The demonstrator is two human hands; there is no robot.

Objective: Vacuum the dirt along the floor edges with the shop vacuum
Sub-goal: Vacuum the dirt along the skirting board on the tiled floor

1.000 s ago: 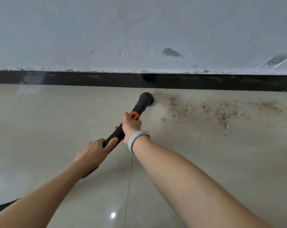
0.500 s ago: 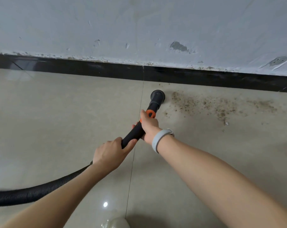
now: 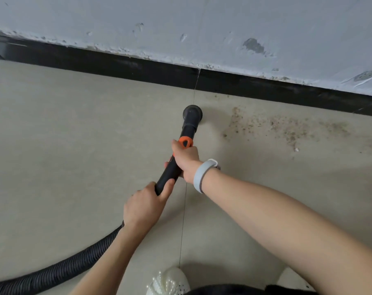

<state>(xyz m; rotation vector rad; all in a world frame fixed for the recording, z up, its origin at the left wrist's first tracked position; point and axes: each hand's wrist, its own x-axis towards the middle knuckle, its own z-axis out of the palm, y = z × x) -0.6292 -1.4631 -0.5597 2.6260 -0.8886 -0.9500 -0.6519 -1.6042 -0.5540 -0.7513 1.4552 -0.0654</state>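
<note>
Head view: both hands are gripping the vac wand (image 3: 176,167) at frame center. Right hand (image 3: 186,159) is wrapping fingers round it by the orange collar (image 3: 185,141), left hand (image 3: 143,206) lower, near the hose (image 3: 53,271). Nozzle (image 3: 192,112) is sitting on the floor (image 3: 63,145) near the baseboard (image 3: 138,69). Dirt (image 3: 287,126) is lying center-right, so prob mid-sweep; next move needs the nozzle going right.

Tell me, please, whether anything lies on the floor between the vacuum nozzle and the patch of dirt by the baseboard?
Nothing visible does. Only bare floor tile separates the nozzle from the dirt to its right along the black baseboard. Both hands grip the wand behind the nozzle.
</note>
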